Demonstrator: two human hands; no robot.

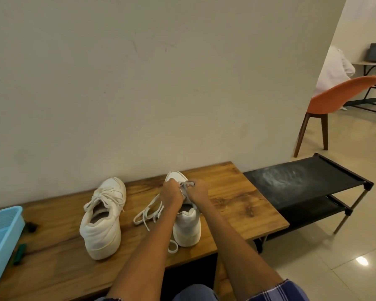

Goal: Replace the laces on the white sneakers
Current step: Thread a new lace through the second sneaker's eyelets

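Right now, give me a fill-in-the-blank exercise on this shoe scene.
1. Both hands work the lace of the sneaker on the ____.
2. The left sneaker is still ____.
3. The tray is coloured ____.
4. The chair is coloured ____.

Missing words: right; laced; blue; orange

Bare forearms w/ blue plaid sleeve (pixel 278 290), jeans (pixel 193 293).

I see two white sneakers (pixel 102 218) on a brown wood-grain tabletop (pixel 237 198), a light blue tray (pixel 0 240) left, black rack (pixel 308 181) and orange chair (pixel 343 94) right, my blue plaid sleeve (pixel 278 292) near.
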